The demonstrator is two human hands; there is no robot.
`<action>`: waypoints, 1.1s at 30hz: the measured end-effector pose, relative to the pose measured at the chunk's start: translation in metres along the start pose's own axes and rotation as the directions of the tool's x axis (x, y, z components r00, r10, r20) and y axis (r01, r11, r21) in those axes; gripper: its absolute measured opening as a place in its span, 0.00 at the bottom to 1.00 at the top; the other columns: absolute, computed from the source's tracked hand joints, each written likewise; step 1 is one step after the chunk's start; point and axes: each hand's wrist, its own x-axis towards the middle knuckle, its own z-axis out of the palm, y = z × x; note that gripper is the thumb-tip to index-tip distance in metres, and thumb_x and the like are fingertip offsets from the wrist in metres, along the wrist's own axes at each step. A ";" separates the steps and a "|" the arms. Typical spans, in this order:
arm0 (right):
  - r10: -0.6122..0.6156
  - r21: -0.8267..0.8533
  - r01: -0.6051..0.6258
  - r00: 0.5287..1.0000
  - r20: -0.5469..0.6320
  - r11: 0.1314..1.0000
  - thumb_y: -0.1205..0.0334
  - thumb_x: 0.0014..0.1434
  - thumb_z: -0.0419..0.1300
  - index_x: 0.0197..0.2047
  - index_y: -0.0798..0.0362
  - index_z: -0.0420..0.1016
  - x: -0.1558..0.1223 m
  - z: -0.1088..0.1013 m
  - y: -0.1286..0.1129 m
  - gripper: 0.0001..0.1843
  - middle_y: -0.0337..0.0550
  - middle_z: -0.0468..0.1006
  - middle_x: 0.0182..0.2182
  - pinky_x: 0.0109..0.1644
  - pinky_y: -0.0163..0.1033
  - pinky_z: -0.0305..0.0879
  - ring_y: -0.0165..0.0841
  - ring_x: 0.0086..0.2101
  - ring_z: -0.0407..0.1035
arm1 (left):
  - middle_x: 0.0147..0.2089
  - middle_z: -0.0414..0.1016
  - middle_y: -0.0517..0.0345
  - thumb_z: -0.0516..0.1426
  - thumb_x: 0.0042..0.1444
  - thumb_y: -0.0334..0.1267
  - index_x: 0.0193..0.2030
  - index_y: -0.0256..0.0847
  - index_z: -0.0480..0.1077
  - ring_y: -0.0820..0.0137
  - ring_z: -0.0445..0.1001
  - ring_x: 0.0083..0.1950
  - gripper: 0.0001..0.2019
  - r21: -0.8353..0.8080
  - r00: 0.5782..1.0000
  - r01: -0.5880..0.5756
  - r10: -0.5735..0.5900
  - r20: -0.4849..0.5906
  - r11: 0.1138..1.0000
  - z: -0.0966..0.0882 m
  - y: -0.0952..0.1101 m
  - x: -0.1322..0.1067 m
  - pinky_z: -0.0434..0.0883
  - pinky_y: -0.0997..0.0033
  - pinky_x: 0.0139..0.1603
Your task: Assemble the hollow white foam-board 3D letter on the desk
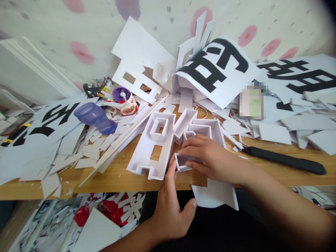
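White foam-board pieces with raised walls lie on the wooden table in front of me. My right hand (210, 154) is closed on a small walled white foam-board piece (181, 163), its thumb and fingers at the wall; part of the piece is hidden beneath the hand. My left hand (172, 206) is open, thumb spread, with its fingertips against the left corner of that piece. Just left stands a larger white foam-board letter (139, 154) with two rectangular openings. Behind my right hand are a narrow walled piece (185, 122) and an angled walled piece (216, 127).
A black-handled cutter (286, 160) lies at right. Purple bottle (96, 117), paper food cup (128, 105) and a long strip (123, 140) are at left. Printed black-character sheets (215, 70) and white offcuts surround the work. A loose white piece (216, 194) overhangs the table's front edge.
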 end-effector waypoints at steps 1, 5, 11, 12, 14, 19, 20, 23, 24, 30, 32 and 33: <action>0.002 0.008 -0.002 1.000 -0.009 1.000 0.68 0.63 0.59 0.49 0.56 0.79 -0.001 0.000 0.001 0.13 0.50 0.76 0.44 0.50 0.48 0.61 0.41 0.43 0.65 | 0.77 0.38 0.42 0.56 0.60 0.37 0.75 0.47 0.30 0.46 0.48 0.75 0.45 -0.006 1.000 -0.003 0.003 0.000 1.000 0.000 0.001 0.001 0.58 0.39 0.70; 0.013 0.029 -0.012 1.000 -0.011 0.999 0.68 0.62 0.59 0.49 0.55 0.79 -0.001 0.000 0.001 0.13 0.49 0.75 0.44 0.49 0.48 0.62 0.41 0.44 0.65 | 0.77 0.38 0.41 0.55 0.61 0.40 0.75 0.46 0.29 0.47 0.49 0.75 0.44 0.007 1.000 -0.011 0.011 -0.004 1.000 0.001 0.002 0.002 0.59 0.40 0.70; -0.001 0.027 0.003 0.999 -0.049 1.000 0.68 0.64 0.56 0.53 0.58 0.76 0.000 -0.001 -0.001 0.15 0.52 0.77 0.42 0.48 0.49 0.64 0.41 0.43 0.67 | 0.77 0.36 0.42 0.55 0.59 0.35 0.75 0.47 0.28 0.46 0.48 0.75 0.45 0.031 1.000 -0.011 0.011 0.001 0.999 0.001 0.002 0.002 0.60 0.40 0.69; 0.008 0.026 -0.006 0.998 -0.065 1.000 0.68 0.65 0.55 0.54 0.59 0.75 0.000 -0.001 -0.001 0.16 0.53 0.77 0.42 0.47 0.49 0.65 0.42 0.43 0.68 | 0.78 0.35 0.43 0.55 0.59 0.34 0.75 0.47 0.28 0.47 0.47 0.75 0.46 0.035 1.000 -0.010 0.010 0.001 0.999 0.001 0.001 0.001 0.60 0.41 0.70; 0.038 0.033 -0.034 0.994 -0.103 0.999 0.67 0.65 0.54 0.55 0.60 0.73 -0.001 0.000 0.000 0.17 0.54 0.77 0.41 0.46 0.48 0.67 0.42 0.43 0.68 | 0.78 0.34 0.44 0.56 0.56 0.32 0.75 0.48 0.28 0.47 0.47 0.75 0.48 0.038 1.000 -0.010 0.010 0.001 0.999 0.001 0.002 0.001 0.59 0.41 0.70; 0.084 0.086 -0.071 0.985 -0.149 0.994 0.70 0.65 0.53 0.54 0.58 0.72 -0.003 0.001 0.001 0.16 0.50 0.78 0.39 0.45 0.45 0.68 0.40 0.42 0.70 | 0.78 0.35 0.46 0.56 0.52 0.27 0.75 0.48 0.29 0.47 0.46 0.75 0.50 0.035 1.000 0.008 -0.008 0.001 0.999 0.001 0.003 0.000 0.57 0.40 0.71; 0.084 0.094 -0.070 0.985 -0.151 0.993 0.70 0.64 0.53 0.52 0.57 0.73 -0.003 0.001 0.001 0.15 0.49 0.78 0.39 0.45 0.44 0.68 0.39 0.42 0.70 | 0.78 0.35 0.46 0.56 0.51 0.27 0.75 0.48 0.29 0.47 0.46 0.75 0.51 0.033 1.000 0.013 -0.013 0.002 0.999 0.001 0.003 0.000 0.57 0.39 0.71; 0.084 0.148 -0.053 0.975 -0.208 0.988 0.73 0.62 0.53 0.50 0.55 0.73 -0.006 0.002 0.002 0.15 0.47 0.78 0.41 0.45 0.43 0.69 0.37 0.43 0.71 | 0.78 0.36 0.46 0.56 0.50 0.26 0.75 0.49 0.29 0.47 0.47 0.75 0.51 0.018 1.000 0.028 -0.028 -0.001 0.999 0.001 0.003 0.001 0.56 0.38 0.71; 0.087 0.175 -0.042 0.963 -0.256 0.984 0.74 0.61 0.53 0.50 0.54 0.73 -0.007 0.003 0.003 0.16 0.47 0.78 0.42 0.46 0.43 0.69 0.37 0.43 0.71 | 0.78 0.37 0.46 0.55 0.50 0.26 0.75 0.48 0.29 0.47 0.46 0.75 0.51 0.014 1.000 0.028 -0.028 -0.002 1.000 0.002 0.003 0.001 0.56 0.38 0.71; 0.140 0.172 -0.047 0.803 -0.579 0.984 0.72 0.62 0.55 0.46 0.48 0.75 -0.024 -0.002 0.014 0.13 0.44 0.77 0.40 0.46 0.44 0.69 0.36 0.42 0.72 | 0.78 0.35 0.46 0.55 0.50 0.25 0.75 0.47 0.29 0.47 0.45 0.76 0.51 0.012 0.999 0.036 -0.036 -0.002 0.999 0.001 0.004 0.002 0.56 0.38 0.71; 0.162 0.150 -0.088 0.773 -0.613 0.985 0.71 0.61 0.56 0.45 0.47 0.75 -0.032 -0.005 0.019 0.13 0.44 0.77 0.40 0.45 0.44 0.69 0.37 0.41 0.72 | 0.78 0.35 0.46 0.56 0.49 0.25 0.75 0.48 0.29 0.46 0.45 0.76 0.52 0.009 0.999 0.040 -0.040 -0.001 0.999 0.001 0.004 0.002 0.55 0.39 0.72; 0.173 0.140 -0.109 0.761 -0.626 0.984 0.71 0.61 0.56 0.44 0.47 0.75 -0.037 -0.007 0.021 0.12 0.44 0.77 0.40 0.45 0.44 0.69 0.37 0.41 0.72 | 0.78 0.35 0.46 0.56 0.49 0.24 0.75 0.48 0.29 0.46 0.44 0.76 0.52 0.009 0.999 0.043 -0.043 -0.002 0.999 0.001 0.004 0.002 0.55 0.38 0.72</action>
